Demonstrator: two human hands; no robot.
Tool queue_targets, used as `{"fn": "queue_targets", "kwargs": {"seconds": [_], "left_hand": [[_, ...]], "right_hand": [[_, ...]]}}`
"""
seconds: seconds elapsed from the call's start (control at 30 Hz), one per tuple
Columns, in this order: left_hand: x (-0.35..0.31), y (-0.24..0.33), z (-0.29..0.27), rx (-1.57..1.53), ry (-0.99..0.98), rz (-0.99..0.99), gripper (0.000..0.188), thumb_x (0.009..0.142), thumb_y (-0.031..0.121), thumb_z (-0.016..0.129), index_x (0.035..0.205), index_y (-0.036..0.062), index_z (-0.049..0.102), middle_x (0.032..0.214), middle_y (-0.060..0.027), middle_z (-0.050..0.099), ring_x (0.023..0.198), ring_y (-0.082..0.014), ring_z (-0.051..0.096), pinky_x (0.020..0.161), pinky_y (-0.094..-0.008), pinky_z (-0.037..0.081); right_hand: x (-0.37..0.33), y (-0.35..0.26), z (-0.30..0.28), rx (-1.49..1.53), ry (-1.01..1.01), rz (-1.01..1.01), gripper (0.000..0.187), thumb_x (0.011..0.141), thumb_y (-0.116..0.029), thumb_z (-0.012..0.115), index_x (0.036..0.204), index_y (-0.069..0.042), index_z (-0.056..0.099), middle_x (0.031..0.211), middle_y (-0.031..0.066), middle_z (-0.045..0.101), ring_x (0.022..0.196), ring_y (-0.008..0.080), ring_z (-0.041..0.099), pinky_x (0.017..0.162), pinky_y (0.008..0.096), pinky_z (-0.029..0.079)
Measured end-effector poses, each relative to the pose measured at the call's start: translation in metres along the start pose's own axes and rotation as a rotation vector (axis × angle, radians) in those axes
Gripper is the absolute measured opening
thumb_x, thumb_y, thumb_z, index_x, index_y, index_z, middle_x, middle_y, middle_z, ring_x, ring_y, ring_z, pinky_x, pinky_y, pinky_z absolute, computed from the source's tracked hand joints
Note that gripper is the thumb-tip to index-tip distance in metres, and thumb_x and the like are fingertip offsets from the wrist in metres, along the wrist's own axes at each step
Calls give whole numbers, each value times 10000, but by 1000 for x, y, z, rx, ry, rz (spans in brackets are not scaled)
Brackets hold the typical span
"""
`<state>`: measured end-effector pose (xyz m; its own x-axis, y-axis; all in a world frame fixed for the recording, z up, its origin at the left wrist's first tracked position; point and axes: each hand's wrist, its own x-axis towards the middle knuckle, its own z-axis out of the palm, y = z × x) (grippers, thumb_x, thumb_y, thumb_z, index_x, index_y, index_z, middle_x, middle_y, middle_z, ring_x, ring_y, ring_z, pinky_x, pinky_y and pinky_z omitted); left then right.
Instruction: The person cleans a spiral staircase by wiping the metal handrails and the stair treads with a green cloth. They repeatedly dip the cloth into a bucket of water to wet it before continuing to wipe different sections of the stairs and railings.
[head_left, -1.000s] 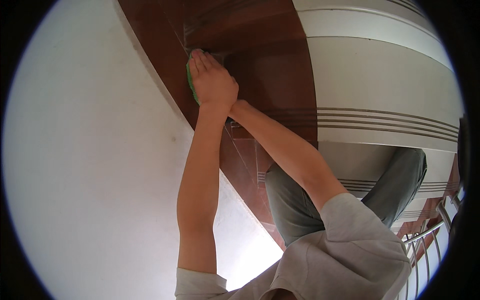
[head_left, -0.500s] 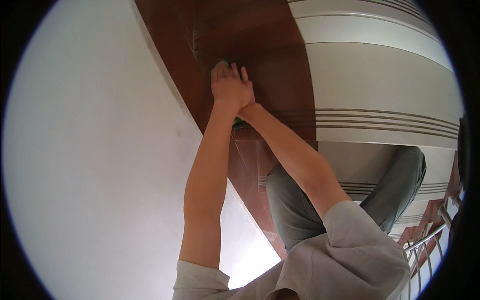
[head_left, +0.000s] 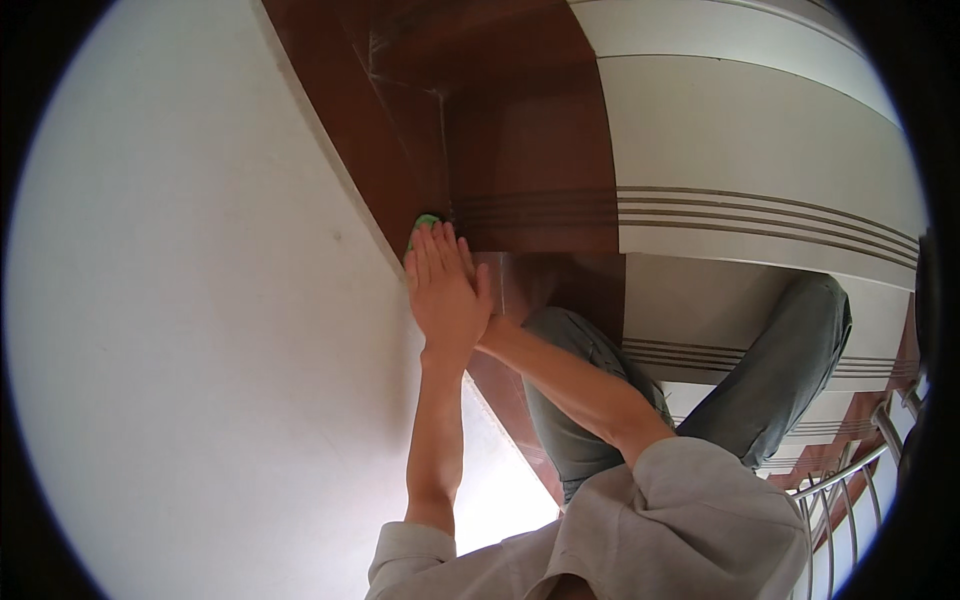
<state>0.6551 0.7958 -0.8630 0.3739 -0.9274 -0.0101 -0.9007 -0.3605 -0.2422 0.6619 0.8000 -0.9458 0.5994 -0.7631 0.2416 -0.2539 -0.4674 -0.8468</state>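
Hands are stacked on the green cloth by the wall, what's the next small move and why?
Probably slide the cloth a little further down the brown skirting. Both hands, left hand on top, press it flat where the skirting meets the dark stair riser, and only its green edge shows past the fingertips. The right hand is hidden underneath. The skirting strip runs on below toward the person, so that stretch looks like the natural next patch.

Indoor home staircase: white steps (head_left: pixel 760 150) with brown skirting (head_left: pixel 350 130), white wall (head_left: pixel 200 300), metal railing (head_left: pixel 850 480) near right.
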Motion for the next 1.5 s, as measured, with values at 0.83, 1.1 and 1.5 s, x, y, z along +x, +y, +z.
{"fn": "queue_targets", "kwargs": {"seconds": [0.83, 1.1, 1.5], "left_hand": [[12, 11, 19, 40, -175, -3, 752, 917, 366, 640, 1447, -139, 469, 1566, -293, 417, 1509, -414, 318, 1258, -492, 197], [89, 0, 31, 131, -41, 64, 673, 912, 346, 651, 1411, -87, 523, 1509, -264, 488, 1466, -382, 383, 1229, -476, 260], [173, -11, 32, 301, 88, 202, 537, 905, 323, 628, 1294, -48, 643, 1420, -205, 581, 1406, -334, 453, 1188, -442, 313]], "right_hand": [[-1, 7, 37, 76, -17, 83, 595, 1014, -251, 496, 1550, -20, 382, 1609, 220, 360, 1480, 403, 339, 1189, 522, 335], [56, 35, 21, 62, 77, 8, 578, 1028, -252, 479, 1551, -25, 385, 1606, 213, 370, 1481, 389, 348, 1193, 517, 331], [142, 62, -12, 3, 144, -9, 552, 1049, -253, 453, 1551, -33, 389, 1601, 203, 386, 1483, 367, 361, 1199, 508, 326]]}}
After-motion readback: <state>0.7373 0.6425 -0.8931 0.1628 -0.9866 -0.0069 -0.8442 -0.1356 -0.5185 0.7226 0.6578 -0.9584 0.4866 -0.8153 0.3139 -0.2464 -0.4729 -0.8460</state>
